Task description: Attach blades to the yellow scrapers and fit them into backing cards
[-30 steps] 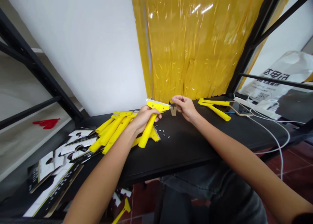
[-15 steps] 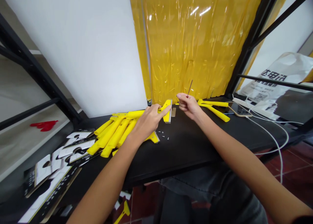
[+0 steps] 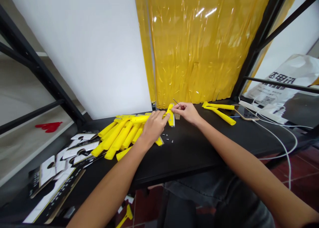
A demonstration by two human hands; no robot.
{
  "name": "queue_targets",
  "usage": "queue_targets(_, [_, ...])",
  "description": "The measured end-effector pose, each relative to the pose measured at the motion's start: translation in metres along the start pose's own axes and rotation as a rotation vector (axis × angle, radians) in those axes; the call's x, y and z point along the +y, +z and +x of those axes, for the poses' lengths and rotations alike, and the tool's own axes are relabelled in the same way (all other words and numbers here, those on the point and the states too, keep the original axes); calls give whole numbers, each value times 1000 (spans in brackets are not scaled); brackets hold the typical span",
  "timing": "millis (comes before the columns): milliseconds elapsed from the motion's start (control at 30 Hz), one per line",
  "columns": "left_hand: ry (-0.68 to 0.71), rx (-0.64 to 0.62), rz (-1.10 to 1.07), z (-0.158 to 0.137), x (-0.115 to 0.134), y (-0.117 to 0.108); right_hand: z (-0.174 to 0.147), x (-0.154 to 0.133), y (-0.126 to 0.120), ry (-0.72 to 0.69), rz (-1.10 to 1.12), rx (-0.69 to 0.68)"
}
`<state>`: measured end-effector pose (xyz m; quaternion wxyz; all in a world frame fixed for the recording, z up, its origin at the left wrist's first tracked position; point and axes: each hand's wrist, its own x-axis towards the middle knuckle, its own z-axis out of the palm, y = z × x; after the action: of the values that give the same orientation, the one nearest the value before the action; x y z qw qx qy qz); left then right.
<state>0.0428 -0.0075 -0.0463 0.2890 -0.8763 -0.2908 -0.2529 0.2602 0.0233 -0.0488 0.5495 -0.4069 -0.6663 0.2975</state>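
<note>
My left hand [image 3: 155, 124] is closed round the neck of a yellow scraper [image 3: 170, 112]. The scraper's wide head with its metal blade edge faces right. My right hand [image 3: 186, 112] is closed, its thumb and forefinger pinched at the upper part of that head; whatever is between those tips is too small to make out. A thin screwdriver [image 3: 177, 103] is tucked in the same hand, its dark shaft pointing up and left, its handle mostly hidden by the fingers. Several small screws [image 3: 171, 141] lie on the black table just below the scraper head.
A heap of yellow scrapers [image 3: 117, 135] lies left of my hands, and black-and-white cards [image 3: 57, 178] lie farther left. Two more yellow scrapers [image 3: 220, 115] are at the right, near a phone [image 3: 246, 112] and white cables [image 3: 279, 141]. Black shelf posts [image 3: 251, 55] flank the table.
My right hand has come left and slightly down from beside the scraper to its head. The screwdriver shaft has swung from nearly upright to leaning left.
</note>
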Motion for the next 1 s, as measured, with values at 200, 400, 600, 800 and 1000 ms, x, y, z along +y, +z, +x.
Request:
queue_targets(200, [7, -5, 22, 0, 1, -1, -3, -2, 2, -49, -67, -15])
queue_targets(400, [49, -30, 105, 1, 2, -3, -5, -3, 5, -38, -88, -1])
queue_targets(600, [53, -44, 111, 2, 3, -5, -5, 1, 8, -9, -20, 23])
queue_targets(800, [69, -46, 161, 2, 5, -4, -6, 1, 14, 53, 136, 48])
queue_targets(1000, [61, -30, 144, 1, 4, 1, -8, 0, 18, 295, 498, -29])
